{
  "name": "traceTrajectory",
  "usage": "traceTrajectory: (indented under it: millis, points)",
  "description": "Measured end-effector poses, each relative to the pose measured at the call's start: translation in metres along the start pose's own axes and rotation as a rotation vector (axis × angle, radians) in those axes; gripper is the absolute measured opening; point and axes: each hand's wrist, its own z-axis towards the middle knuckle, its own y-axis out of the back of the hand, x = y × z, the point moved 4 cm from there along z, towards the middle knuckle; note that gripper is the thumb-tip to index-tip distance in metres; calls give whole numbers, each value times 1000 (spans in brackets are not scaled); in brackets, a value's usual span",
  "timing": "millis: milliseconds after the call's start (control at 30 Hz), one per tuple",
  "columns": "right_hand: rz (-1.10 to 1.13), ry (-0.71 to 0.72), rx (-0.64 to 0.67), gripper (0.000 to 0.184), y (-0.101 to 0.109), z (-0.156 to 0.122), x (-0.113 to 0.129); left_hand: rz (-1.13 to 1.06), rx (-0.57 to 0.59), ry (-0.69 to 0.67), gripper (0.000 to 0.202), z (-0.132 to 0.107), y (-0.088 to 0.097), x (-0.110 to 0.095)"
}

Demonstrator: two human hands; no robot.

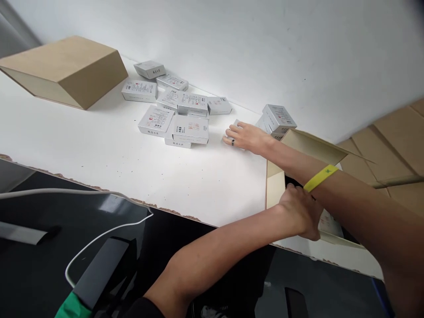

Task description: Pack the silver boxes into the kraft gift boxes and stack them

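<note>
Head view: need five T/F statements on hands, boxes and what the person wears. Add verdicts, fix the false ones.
1. The yellow band is on the right arm. True.
2. The ring is on the left hand. False: the ring is on the right hand.
3. The left hand is at the opening of the open carton. True.
4. The large brown box stands on the floor. False: the large brown box rests on the white table.
5. The silver boxes lie in one neat row. False: the silver boxes are scattered, some resting on others.
</note>
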Motion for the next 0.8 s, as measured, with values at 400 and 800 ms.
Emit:
traceTrajectory:
  millis: [400,800]
  points:
    - [514,-902,-999,77,35,-290,36,125,-53,52,94,1,6,1]
    - [867,-896,-611,79,-60,-383,68,175,-48,144,107,-8,21,7]
